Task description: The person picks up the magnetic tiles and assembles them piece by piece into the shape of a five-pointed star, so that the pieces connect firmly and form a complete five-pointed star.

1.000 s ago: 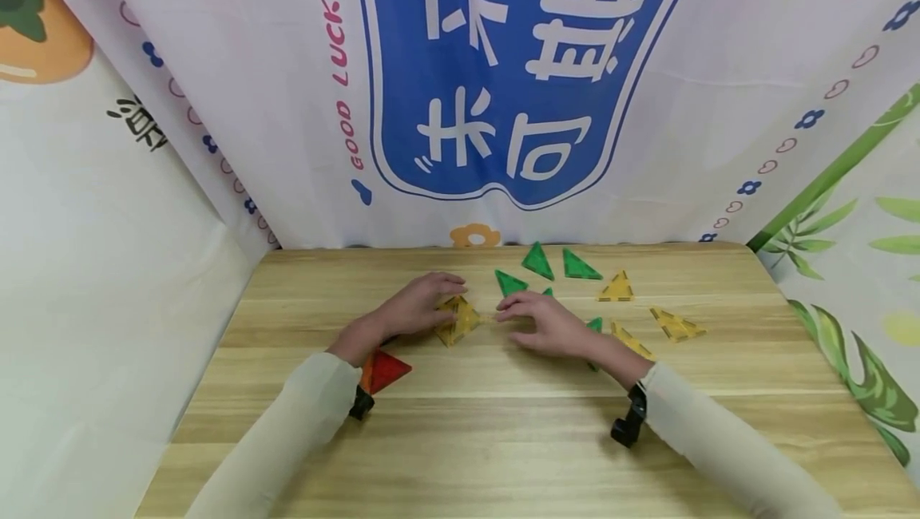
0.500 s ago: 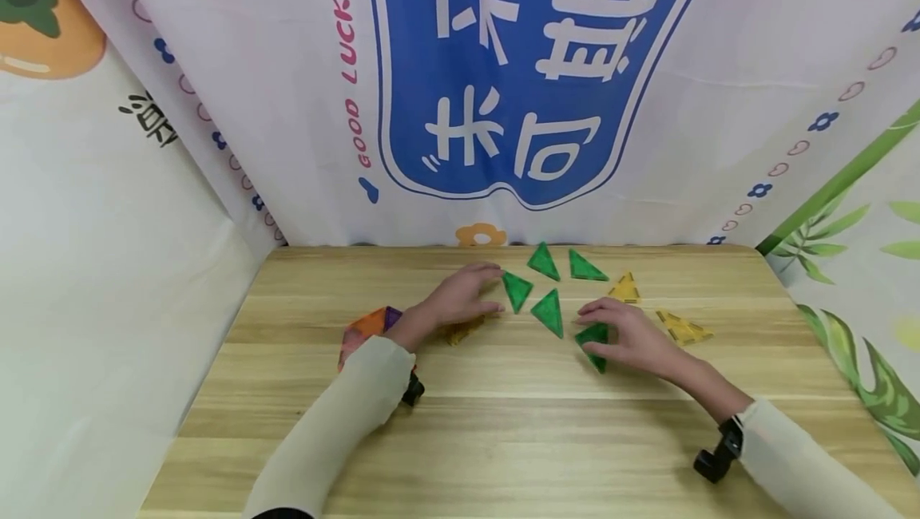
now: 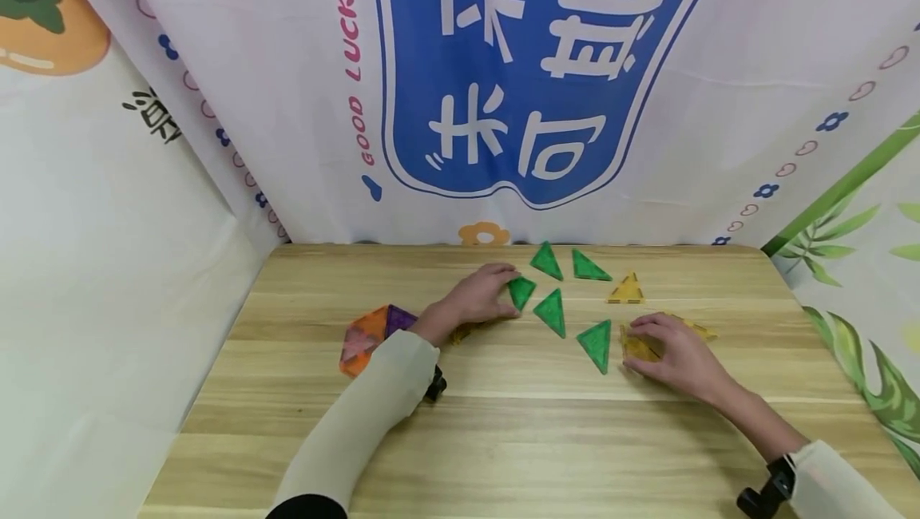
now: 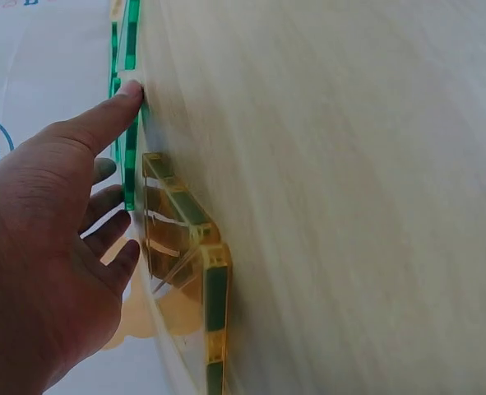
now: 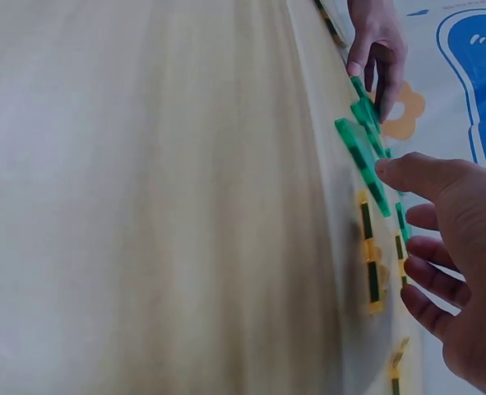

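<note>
My left hand (image 3: 483,294) has its thumb and fingers about a green triangular magnetic tile (image 3: 521,293); in the left wrist view the thumb tip is against that green tile (image 4: 131,156). A pair of yellow tiles (image 4: 177,222) lies beneath the same hand, mostly hidden from above. On the other side, my right hand (image 3: 676,355) hovers with spread thumb and fingers over a yellow triangular tile (image 3: 642,348). Its fingers look relaxed and apart from the tile in the right wrist view. Two loose green triangles, one nearer (image 3: 595,346) and one farther (image 3: 551,313), lie between the hands.
Behind lie more green triangles (image 3: 547,261) and a yellow triangle (image 3: 627,289). Another yellow tile (image 3: 693,327) is partly hidden by the right hand. Left of the left hand sits a joined shape of orange, pink and purple tiles (image 3: 374,331). A printed curtain (image 3: 647,215) borders the wooden table (image 3: 517,455).
The left hand has moved right, off the yellow tiles and onto a green triangle. The right hand has moved right, past the near green triangle to a yellow one. The camera view has shifted slightly.
</note>
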The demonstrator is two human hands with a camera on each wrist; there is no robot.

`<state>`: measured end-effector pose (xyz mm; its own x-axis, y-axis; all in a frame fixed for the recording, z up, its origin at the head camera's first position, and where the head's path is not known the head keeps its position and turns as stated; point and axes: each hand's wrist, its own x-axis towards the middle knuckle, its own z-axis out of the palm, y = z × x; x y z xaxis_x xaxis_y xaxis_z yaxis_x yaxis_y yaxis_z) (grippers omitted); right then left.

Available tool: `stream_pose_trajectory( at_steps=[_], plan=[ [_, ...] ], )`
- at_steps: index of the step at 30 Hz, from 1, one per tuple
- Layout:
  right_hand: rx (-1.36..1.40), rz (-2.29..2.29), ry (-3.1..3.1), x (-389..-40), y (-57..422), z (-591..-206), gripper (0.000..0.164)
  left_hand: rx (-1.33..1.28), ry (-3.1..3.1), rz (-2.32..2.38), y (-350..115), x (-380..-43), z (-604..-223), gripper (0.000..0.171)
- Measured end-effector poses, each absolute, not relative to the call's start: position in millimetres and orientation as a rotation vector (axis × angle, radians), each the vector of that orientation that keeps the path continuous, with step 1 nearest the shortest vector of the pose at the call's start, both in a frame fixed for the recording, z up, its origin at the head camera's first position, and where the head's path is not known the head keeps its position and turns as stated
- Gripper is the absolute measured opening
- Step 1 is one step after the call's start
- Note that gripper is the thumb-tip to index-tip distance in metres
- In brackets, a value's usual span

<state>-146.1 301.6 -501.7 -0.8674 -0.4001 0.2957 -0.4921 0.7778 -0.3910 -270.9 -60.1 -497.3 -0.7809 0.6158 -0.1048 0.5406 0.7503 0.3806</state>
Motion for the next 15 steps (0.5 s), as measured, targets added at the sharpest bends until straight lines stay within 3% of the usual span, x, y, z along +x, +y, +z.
stream_pose_trajectory(
  at_steps=[7,15],
  plan=[
    [0.599,0.754,-2.782,-138,306,-512,0.044,0.904,2.726,0.477,-55,-269,-496,0.080],
    [0.577,0.731,-2.687,-137,302,-522,0.036,0.886,2.744,0.473,-51,-269,-497,0.078]
  ],
)
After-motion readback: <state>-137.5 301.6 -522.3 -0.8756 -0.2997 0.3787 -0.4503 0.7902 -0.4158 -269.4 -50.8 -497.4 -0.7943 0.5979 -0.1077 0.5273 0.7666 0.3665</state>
